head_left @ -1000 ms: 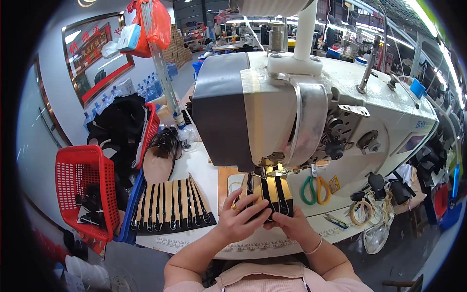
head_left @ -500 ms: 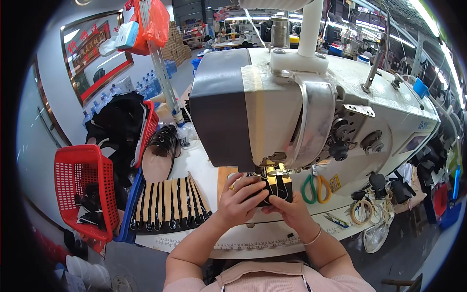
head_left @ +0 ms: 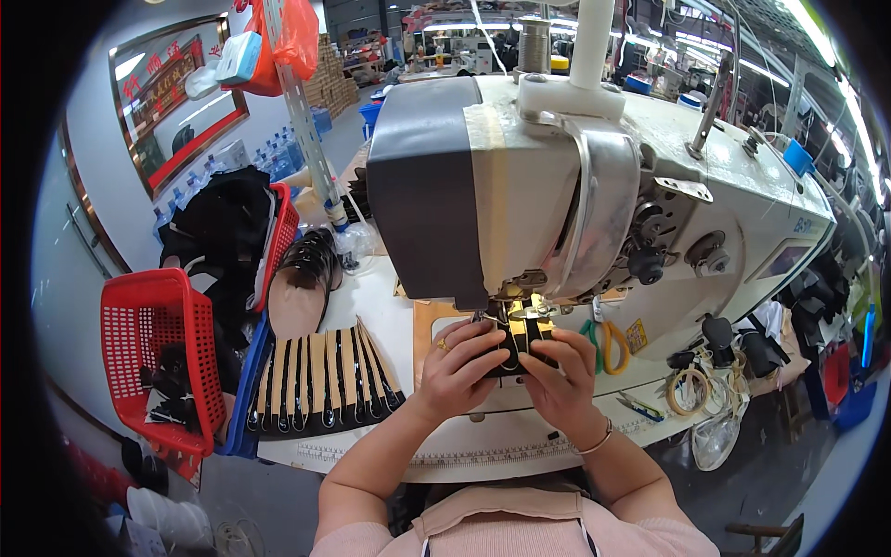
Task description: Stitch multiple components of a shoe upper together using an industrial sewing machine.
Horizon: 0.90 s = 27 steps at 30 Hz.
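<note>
Beneath the needle area of a large white sewing machine [head_left: 520, 204], a small black piece of shoe material [head_left: 509, 364] with pale tan strips lies lit by a lamp. My left hand [head_left: 455, 371] grips its left side, fingers bent over the top, a ring on one finger. On the other side, my right hand [head_left: 566, 376] holds the right part with bent fingers and thumb close to the near edge. Both hands are close to the presser foot [head_left: 536, 314]. My fingers cover much of the piece, so its full shape is hidden.
Left of my hands lies a row of black-and-tan strips [head_left: 325, 379], with a black shoe [head_left: 309, 278] behind it. A red basket [head_left: 158, 320] stands farther left. Scissors with green and orange handles [head_left: 613, 348], snips [head_left: 640, 407] and tape rolls [head_left: 689, 392] lie to the right.
My right hand has shifted its grip, its fingers now coming farther forward over the piece. My left hand stays on the left side. The view has shifted slightly.
</note>
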Available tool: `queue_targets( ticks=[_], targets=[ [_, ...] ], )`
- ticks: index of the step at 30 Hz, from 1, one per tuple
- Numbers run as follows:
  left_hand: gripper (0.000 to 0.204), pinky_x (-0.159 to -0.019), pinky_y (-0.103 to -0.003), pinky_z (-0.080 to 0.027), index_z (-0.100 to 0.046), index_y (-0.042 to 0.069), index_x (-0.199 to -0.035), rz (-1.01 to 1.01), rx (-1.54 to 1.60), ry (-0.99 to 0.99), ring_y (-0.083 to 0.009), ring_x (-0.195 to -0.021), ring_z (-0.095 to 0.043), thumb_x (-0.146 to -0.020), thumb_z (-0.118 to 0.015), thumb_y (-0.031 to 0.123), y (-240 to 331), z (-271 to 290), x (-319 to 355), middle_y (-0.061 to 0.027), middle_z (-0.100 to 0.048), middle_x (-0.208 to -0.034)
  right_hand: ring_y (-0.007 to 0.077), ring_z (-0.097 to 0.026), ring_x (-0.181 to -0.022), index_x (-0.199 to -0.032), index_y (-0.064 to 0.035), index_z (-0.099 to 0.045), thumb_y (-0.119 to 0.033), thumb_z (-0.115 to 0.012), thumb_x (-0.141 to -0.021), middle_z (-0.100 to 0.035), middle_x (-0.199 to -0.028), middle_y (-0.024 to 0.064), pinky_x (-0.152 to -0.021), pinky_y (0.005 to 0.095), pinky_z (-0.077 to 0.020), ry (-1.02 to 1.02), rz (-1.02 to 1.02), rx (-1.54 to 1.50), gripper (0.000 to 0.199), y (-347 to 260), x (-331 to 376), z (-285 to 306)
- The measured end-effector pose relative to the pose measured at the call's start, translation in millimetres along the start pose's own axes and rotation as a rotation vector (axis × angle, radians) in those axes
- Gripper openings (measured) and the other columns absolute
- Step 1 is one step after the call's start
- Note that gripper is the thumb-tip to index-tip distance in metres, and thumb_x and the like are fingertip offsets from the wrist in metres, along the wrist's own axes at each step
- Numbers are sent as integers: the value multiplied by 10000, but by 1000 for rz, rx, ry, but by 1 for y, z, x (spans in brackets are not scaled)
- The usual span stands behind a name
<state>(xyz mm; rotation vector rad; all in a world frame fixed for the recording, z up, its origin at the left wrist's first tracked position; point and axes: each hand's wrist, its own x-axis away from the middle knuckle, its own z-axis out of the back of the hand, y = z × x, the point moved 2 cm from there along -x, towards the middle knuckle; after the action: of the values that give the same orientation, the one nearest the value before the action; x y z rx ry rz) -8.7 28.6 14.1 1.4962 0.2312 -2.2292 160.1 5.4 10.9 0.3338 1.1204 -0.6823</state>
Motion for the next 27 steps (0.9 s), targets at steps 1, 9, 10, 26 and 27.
queue_targets(
  ticks=[1,9,10,26,27],
  targets=[
    [350,-805,-406,-449,-624,68,-869,0,-3,0,-291,-909,-581,-527,-633,-6,0,0,0,-98,-599,-975,254,-469,-985,-926,-108,-606,-54,-687,-605,-523,-1007,42,-800,371,-397,1,1,-2,336,0,-1,-1],
    [238,-773,-416,-473,-640,77,-826,-99,-65,-42,-309,-919,-575,-599,-622,10,-1,5,0,-73,-597,-943,242,-478,-980,-880,-140,-616,-53,-647,-636,-546,-974,5,-785,391,-393,-38,131,129,261,-3,-2,-1],
    [214,-771,-418,-477,-642,78,-813,-118,-78,-52,-303,-910,-574,-609,-624,15,-1,6,-2,-51,-594,-930,242,-478,-980,-880,-140,-616,-53,-647,-636,-546,-974,5,-785,391,-393,-35,133,131,261,-3,-2,-1],
    [338,-753,-377,-490,-636,97,-871,-52,-17,-94,-267,-823,-583,-546,-646,6,-15,6,-9,-55,-592,-915,222,-480,-969,-869,-167,-614,-101,-638,-646,-532,-943,-6,-786,377,-392,7,154,162,234,8,-15,-9],
    [338,-753,-377,-490,-636,97,-871,-52,-20,-91,-267,-823,-583,-546,-646,6,-16,5,-9,-55,-592,-915,220,-482,-965,-867,-166,-613,-100,-637,-647,-531,-942,-6,-787,374,-390,8,153,164,231,8,-14,-10]
  ],
)
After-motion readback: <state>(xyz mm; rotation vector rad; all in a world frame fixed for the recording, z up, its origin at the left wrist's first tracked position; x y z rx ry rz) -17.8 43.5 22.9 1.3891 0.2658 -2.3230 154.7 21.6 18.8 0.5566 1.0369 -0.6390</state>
